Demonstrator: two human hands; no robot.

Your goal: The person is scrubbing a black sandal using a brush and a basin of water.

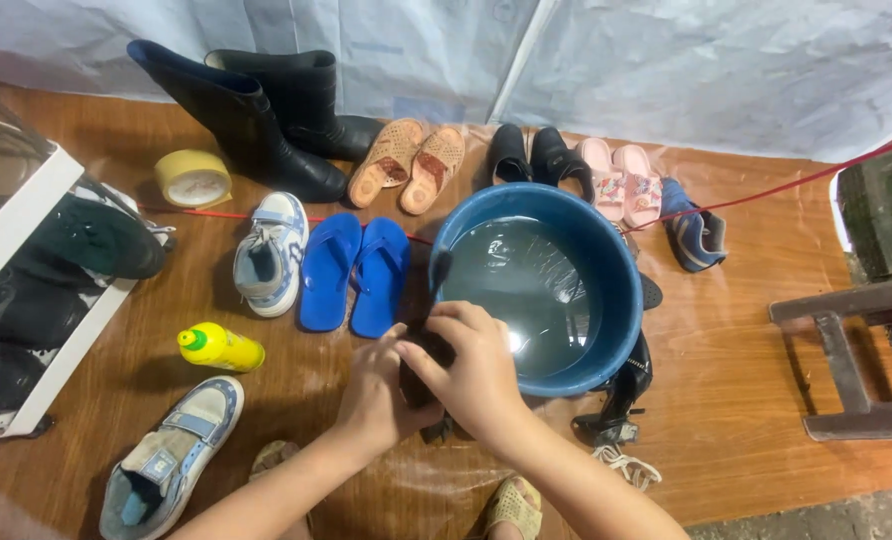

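Presently, positions reckoned from the round blue plastic basin of water (621,300):

- Left hand (376,392): just outside the basin's near-left rim, fingers curled around a dark shoe (418,372), gripping it from the left.
- Right hand (478,368): at the same rim, folded over the top of the dark shoe; the shoe sits between both palms, mostly hidden. A dark brush-like handle (440,272) rises from this grip along the basin's left rim; what it is cannot be told for sure.
- Pair of blue rubber flip-flops (354,270): just left of the basin.
- White and blue sneaker (269,253): further left, beside the flip-flops.
- Yellow plastic bottle with green cap (220,347): well left of the basin, lying on its side.
- Second white and blue sneaker (171,456): near-left, well apart from the basin.
- Tall black rubber boots (266,115): far-left, behind the basin.
- Tan perforated slippers (409,163), black shoes (533,157), pink sandals (621,180): in a row behind the basin.
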